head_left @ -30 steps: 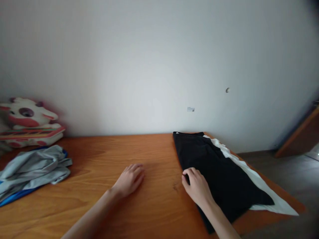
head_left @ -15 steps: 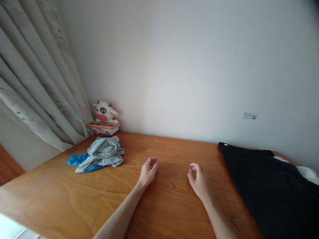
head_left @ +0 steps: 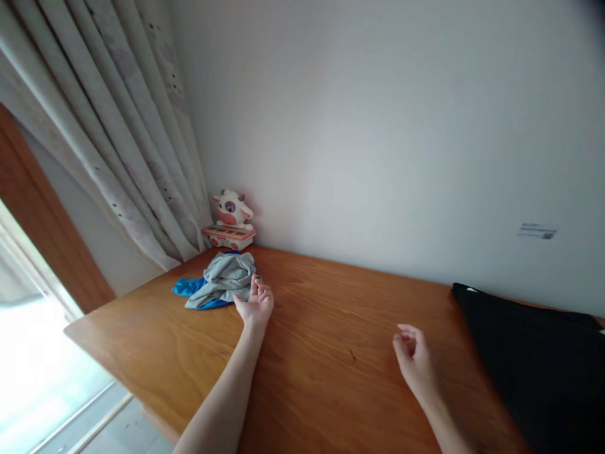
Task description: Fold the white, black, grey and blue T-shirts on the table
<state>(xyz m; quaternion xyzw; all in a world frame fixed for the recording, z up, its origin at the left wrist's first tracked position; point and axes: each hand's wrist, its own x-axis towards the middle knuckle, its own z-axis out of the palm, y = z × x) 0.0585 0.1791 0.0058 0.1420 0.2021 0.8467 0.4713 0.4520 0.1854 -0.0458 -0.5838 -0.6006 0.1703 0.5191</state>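
Note:
My left hand (head_left: 256,305) is palm up with its fingers apart, at the right edge of a crumpled grey and blue garment (head_left: 225,277). It overlaps the cloth in view; whether it touches the cloth I cannot tell. The garment lies in a loose heap, a bright blue part sticking out to its left. Over the wooden table, further right, is my right hand (head_left: 412,354), its fingers loosely curled with a gap between thumb and fingertips and nothing in it. A black cloth (head_left: 524,353) lies spread to the right of that hand.
A toy cow with a keyboard (head_left: 230,221) stands in the back left corner of the wooden table (head_left: 321,391). Behind it a patterned curtain (head_left: 123,139) hangs beside the wall. A small label (head_left: 537,231) is stuck to the wall at the right. The table's left edge drops off near a bright opening.
My left hand has moved left to the garment, turning palm up and spreading its fingers. My right hand stays curled over the table. The view has swung left.

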